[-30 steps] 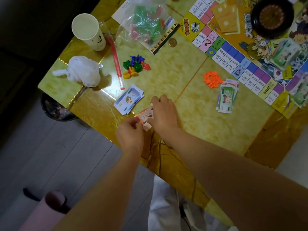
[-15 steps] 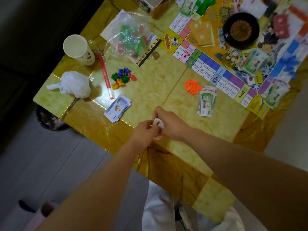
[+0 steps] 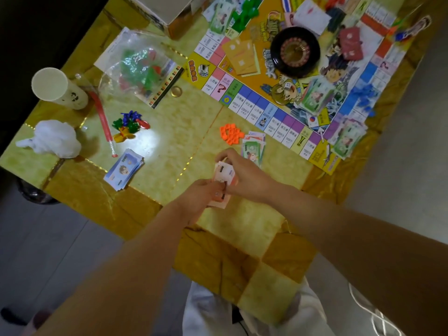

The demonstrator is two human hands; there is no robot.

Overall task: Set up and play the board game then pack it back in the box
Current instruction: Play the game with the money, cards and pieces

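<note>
Both my hands hold a small stack of pink play-money notes (image 3: 223, 171) just above the yellow table (image 3: 169, 146). My left hand (image 3: 201, 192) pinches the lower end and my right hand (image 3: 244, 173) grips the upper end. The game board (image 3: 252, 98) lies at the back right with a black roulette wheel (image 3: 294, 52) on it. A blue note stack (image 3: 124, 169) lies to the left, and a green note stack (image 3: 253, 147) sits just beyond my right hand. Orange tiles (image 3: 230, 133) and coloured pawns (image 3: 129, 123) lie on the table.
A paper cup (image 3: 55, 89), a white tissue wad (image 3: 54, 139), a red pen (image 3: 103, 121) and a plastic bag of pieces (image 3: 138, 69) crowd the left side. The open box (image 3: 169, 13) stands at the back. More green notes (image 3: 349, 139) rest on the board's right corner.
My hands have lifted the pink notes off the table and shifted right, closer to the green stack. The camera view has swung, showing more of the board.
</note>
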